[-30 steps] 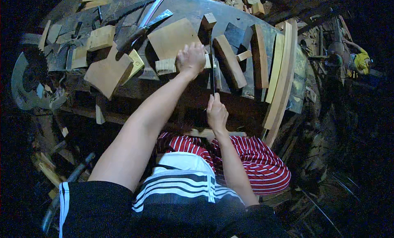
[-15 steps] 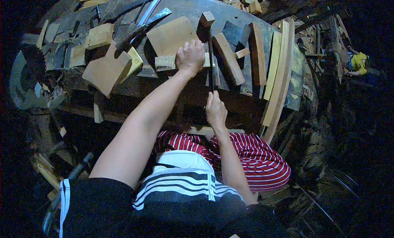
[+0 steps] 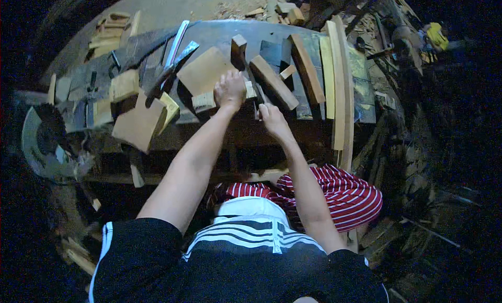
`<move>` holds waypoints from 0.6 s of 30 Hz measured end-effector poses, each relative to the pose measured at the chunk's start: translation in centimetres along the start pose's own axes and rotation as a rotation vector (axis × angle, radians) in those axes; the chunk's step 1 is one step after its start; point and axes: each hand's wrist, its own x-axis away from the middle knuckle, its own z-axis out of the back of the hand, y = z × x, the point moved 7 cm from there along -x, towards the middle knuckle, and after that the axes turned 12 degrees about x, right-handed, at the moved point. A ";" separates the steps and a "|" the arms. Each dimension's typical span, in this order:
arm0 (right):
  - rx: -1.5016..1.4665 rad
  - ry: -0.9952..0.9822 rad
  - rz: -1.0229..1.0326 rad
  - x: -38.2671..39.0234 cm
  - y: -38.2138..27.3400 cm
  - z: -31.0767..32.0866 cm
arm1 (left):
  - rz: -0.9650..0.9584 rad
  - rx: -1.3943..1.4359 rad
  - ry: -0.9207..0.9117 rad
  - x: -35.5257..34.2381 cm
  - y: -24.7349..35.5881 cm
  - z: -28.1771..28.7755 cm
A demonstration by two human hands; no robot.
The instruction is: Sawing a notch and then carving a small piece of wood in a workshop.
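My left hand (image 3: 230, 91) is closed over a short pale wood block (image 3: 203, 101) near the bench's front edge, its fingers curled on top. Past the knuckles lies a broad flat wooden board (image 3: 205, 68). Just to the right, my right hand (image 3: 273, 119) is wrapped round the near end of a long, thin, dark-bladed tool (image 3: 260, 90). This blade points away from me, close beside the block's right end; whether it is a saw or a file I cannot tell. A small upright block (image 3: 238, 48) and a thick wooden bar (image 3: 274, 82) are close by.
The workbench (image 3: 219, 28) carries an angular wood piece (image 3: 140, 124) and a wood block (image 3: 124, 85) at left. A dark brown bar (image 3: 306, 68) and long curved strips (image 3: 340, 89) lie at right. Far right, a person in a yellow top (image 3: 436, 36) is partly visible.
My right hand has pushed forward with the blade, coming closer to my left hand. My left hand stays on the pale block. The whole view has shifted.
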 end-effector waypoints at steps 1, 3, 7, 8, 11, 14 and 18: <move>-0.083 -0.041 0.015 -0.1 -0.2 0.4 | -0.008 -0.003 -0.005 0.1 0.2 0.0; -0.164 -0.073 0.069 0.4 -0.9 1.2 | -0.016 -0.024 0.003 0.4 0.4 -0.1; -0.004 -0.017 -0.077 2.1 -0.4 2.0 | -0.104 -0.024 0.073 0.9 1.6 0.0; -0.014 0.011 -0.081 2.3 -0.5 2.4 | -0.103 -0.021 0.100 1.0 1.9 0.3; 0.244 0.116 -0.165 4.2 -1.9 3.8 | -0.168 -0.045 0.149 1.6 2.2 0.8; 0.268 0.281 -0.163 5.2 -1.0 3.4 | -0.240 -0.055 0.208 2.0 2.3 0.4; 0.140 0.550 -0.116 5.7 -2.6 6.3 | -0.148 0.046 0.120 1.7 1.3 0.0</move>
